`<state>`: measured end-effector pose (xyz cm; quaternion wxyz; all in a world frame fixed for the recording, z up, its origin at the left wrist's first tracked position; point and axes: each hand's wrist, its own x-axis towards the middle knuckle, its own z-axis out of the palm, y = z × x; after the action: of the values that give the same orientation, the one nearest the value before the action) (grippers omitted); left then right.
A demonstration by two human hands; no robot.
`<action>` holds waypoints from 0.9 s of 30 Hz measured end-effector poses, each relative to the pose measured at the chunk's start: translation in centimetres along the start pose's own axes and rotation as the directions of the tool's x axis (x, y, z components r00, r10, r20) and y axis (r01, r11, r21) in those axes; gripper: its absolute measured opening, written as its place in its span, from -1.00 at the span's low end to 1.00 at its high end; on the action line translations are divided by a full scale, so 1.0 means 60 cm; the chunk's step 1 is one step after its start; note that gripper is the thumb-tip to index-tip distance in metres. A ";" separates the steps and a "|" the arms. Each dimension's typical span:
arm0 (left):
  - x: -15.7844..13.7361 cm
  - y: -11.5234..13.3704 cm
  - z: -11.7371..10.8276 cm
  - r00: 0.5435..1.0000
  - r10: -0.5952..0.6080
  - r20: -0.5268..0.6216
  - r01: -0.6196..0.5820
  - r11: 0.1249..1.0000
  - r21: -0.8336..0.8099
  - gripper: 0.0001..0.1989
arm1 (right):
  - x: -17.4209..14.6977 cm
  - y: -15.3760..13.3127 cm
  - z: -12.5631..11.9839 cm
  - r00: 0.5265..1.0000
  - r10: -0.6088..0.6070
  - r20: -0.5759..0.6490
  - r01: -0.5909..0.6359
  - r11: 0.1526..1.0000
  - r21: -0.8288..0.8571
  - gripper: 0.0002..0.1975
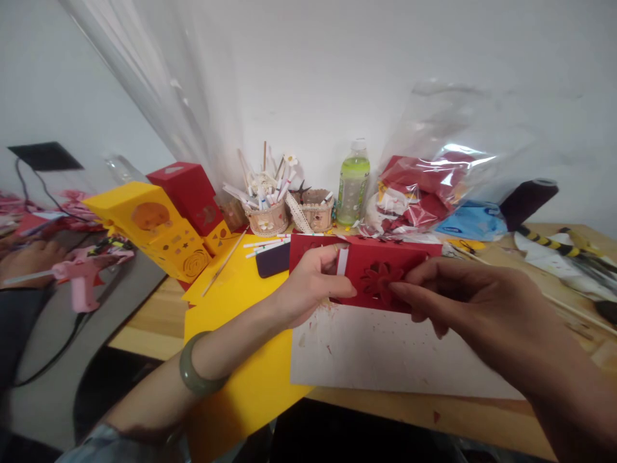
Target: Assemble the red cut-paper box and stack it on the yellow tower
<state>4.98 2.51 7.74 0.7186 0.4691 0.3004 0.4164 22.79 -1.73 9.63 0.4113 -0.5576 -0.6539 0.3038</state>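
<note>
Between my hands is a red paper box (369, 254) with a flower-shaped cut-out on its front and a white strip near its left side. My left hand (315, 283) grips the box at the left, fingers bent around the edge by the strip. Thumb and fingers of my right hand (453, 296) pinch its right part beside the flower. Below the box lies a white board (385, 354) with small red scraps on it. Under my left forearm is a sheet of yellow paper (250, 360).
A yellow box (159, 225) and a red box (186, 193) stand at the left. Behind are a pen basket (267, 218), a second basket (318, 215), a green drink bottle (354, 183) and a plastic bag (424, 180). A co-worker's hand (29, 263) is near a pink glue gun (84, 280).
</note>
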 end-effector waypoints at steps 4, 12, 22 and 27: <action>-0.001 0.000 -0.003 1.000 0.018 0.025 -0.019 0.999 0.041 -0.75 | 0.002 -0.001 -0.003 0.999 0.030 0.025 -0.032 0.998 0.049 -0.71; -0.007 0.005 -0.001 0.999 0.019 0.047 -0.021 0.999 0.039 -0.74 | 0.000 -0.004 0.004 0.999 -0.011 -0.030 0.012 1.000 0.010 -0.69; -0.005 0.016 -0.005 1.000 0.008 0.026 -0.008 1.000 0.007 -0.74 | 0.009 -0.009 -0.009 0.999 0.046 0.021 -0.047 0.996 0.071 -0.67; -0.006 0.019 -0.005 0.999 -0.004 0.041 0.005 1.000 -0.020 -0.74 | 0.008 -0.018 -0.007 1.000 0.011 0.010 -0.011 0.999 0.031 -0.68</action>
<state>4.20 2.58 8.66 0.7301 0.4698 0.2825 0.4080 22.63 -1.51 10.84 0.4151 -0.5533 -0.6480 0.3189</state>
